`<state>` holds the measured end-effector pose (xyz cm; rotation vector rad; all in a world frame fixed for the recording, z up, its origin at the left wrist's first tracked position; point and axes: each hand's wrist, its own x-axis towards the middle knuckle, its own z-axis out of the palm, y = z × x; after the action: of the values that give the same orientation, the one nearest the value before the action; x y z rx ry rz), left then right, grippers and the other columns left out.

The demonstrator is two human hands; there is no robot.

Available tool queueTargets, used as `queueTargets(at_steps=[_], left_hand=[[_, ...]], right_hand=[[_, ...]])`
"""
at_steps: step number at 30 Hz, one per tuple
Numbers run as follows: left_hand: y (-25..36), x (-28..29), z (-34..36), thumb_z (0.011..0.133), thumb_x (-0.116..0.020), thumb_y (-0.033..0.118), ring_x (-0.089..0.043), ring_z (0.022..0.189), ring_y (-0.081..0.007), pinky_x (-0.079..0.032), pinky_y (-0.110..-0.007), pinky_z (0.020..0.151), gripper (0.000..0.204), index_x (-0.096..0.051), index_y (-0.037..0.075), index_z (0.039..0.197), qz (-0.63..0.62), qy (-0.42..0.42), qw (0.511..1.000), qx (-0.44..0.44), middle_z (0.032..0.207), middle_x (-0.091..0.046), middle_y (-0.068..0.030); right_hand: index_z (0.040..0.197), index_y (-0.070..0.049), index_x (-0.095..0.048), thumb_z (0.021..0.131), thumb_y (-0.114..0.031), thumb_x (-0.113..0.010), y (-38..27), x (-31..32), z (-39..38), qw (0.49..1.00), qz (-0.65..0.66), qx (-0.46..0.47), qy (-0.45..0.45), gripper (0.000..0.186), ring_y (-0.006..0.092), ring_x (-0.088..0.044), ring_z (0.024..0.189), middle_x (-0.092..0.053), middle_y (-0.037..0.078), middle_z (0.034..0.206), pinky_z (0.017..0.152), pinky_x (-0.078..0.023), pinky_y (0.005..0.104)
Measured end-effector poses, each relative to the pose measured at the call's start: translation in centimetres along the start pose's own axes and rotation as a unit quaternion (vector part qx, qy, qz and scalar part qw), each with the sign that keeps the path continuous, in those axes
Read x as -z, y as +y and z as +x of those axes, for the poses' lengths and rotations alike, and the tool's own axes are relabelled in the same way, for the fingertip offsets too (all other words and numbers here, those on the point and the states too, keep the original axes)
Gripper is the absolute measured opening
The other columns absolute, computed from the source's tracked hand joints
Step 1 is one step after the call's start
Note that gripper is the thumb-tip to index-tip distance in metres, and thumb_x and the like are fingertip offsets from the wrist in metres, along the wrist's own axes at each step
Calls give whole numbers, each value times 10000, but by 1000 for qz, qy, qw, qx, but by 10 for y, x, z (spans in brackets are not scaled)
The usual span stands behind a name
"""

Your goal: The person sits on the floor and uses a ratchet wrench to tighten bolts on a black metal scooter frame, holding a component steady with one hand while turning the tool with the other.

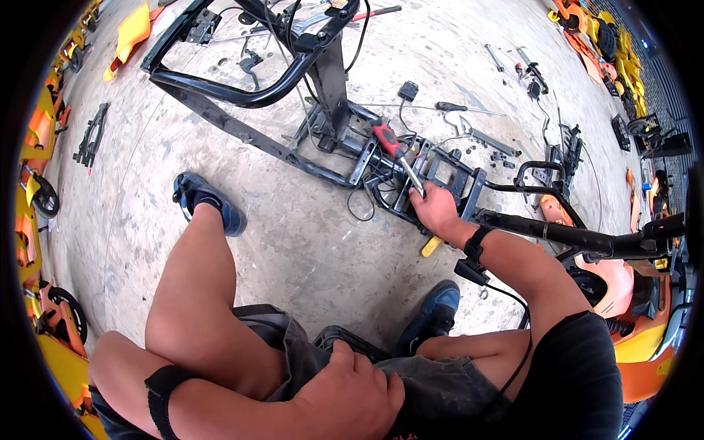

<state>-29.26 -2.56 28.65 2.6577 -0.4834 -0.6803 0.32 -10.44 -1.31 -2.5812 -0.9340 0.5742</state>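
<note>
My right hand reaches over the black metal frame of a stripped vehicle. Its fingers close around the shaft end of a screwdriver, whose red and black handle points away from me. Below the hand are the frame's crossbars and brackets, with loose black cables around them; the screwdriver's tip is hidden. My left hand rests on my lap, back upward and fingers loosely extended, holding nothing that I can see.
An adjustable wrench and another screwdriver lie beyond the frame among small dark parts. A yellow-handled object lies under the frame by my right wrist. Orange and yellow body panels line the sides. A cable hangs from my right wrist.
</note>
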Motion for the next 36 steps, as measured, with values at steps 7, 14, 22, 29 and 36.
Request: queueTargets(at_steps=[7, 14, 22, 29, 36], left_hand=[[0, -2, 3, 900, -501, 207, -644, 895, -275, -463, -420, 833, 299, -617, 11, 1095, 4, 2, 1000, 2, 949, -678, -141], [0, -2, 2, 905, -498, 201, -645, 905, -277, -463, -434, 846, 319, -609, 7, 1133, 10, 0, 1000, 8, 948, -678, -139], [0, 2, 0, 907, -496, 198, -644, 901, -274, -465, -402, 827, 330, -605, 5, 1151, 13, -7, 1000, 0, 953, -676, -141], [-9, -25, 7, 915, -481, 282, -655, 788, -388, -453, -601, 819, 450, -608, -49, 1192, -11, 23, 999, -46, 883, -679, -219], [-1, 0, 1, 914, -482, 193, -643, 902, -279, -463, -412, 822, 344, -599, 8, 1181, 18, -9, 1000, 5, 955, -678, -140]], right_hand=[[795, -26, -626, 874, -350, -611, 15, 5, 9, 970, -62, 219, -82, 334, 401, -616, 753, -620, 193, 705, 723, -487, 494], [777, -35, -629, 846, -310, -628, 20, 10, 19, 919, -88, 361, -132, 284, 381, -597, 799, -609, 170, 735, 778, -480, 467], [772, -47, -619, 830, -285, -642, 12, 22, 23, 890, -99, 401, -193, 246, 357, -601, 829, -610, 164, 741, 817, -477, 444], [767, -47, -608, 818, -267, -648, 14, 20, 27, 866, -100, 450, -196, 230, 355, -596, 838, -615, 150, 746, 820, -477, 441], [726, -60, -591, 747, -223, -660, 12, 19, 35, 759, -118, 574, -284, 178, 346, -598, 840, -626, 134, 750, 822, -477, 441]])
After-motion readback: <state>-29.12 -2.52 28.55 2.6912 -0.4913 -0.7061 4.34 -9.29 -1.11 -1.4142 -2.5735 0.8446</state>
